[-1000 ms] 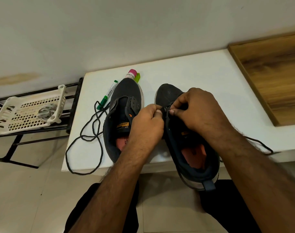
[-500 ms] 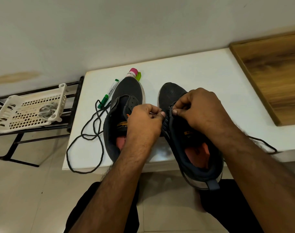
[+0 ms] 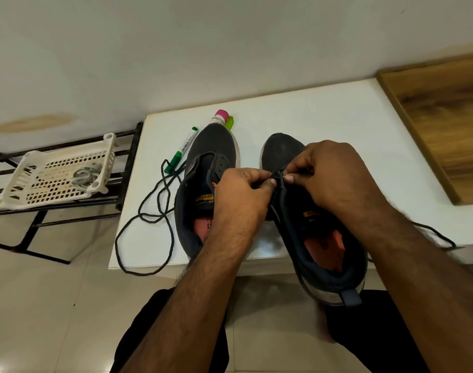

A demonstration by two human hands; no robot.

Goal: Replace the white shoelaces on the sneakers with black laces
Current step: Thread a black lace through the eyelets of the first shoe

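Observation:
Two dark sneakers stand on a white table (image 3: 337, 125), toes pointing away from me. The left sneaker (image 3: 203, 184) has no lace; a loose black lace (image 3: 149, 216) lies coiled beside it and hangs over the table's front edge. My left hand (image 3: 243, 192) and my right hand (image 3: 335, 173) meet over the eyelets of the right sneaker (image 3: 324, 238). Both pinch a black lace at the shoe's left eyelet row. Another stretch of black lace (image 3: 434, 235) trails out from under my right forearm.
A green marker (image 3: 181, 149) and a pink-capped bottle (image 3: 219, 118) lie behind the left sneaker. A white plastic basket (image 3: 28, 184) holding pale laces sits on a black metal rack at the left. A wooden panel (image 3: 445, 125) borders the table on the right.
Both hands have shifted slightly right and away along the right sneaker's eyelets, fingertips still pinched together on the lace. The left sneaker and loose lace lie as before.

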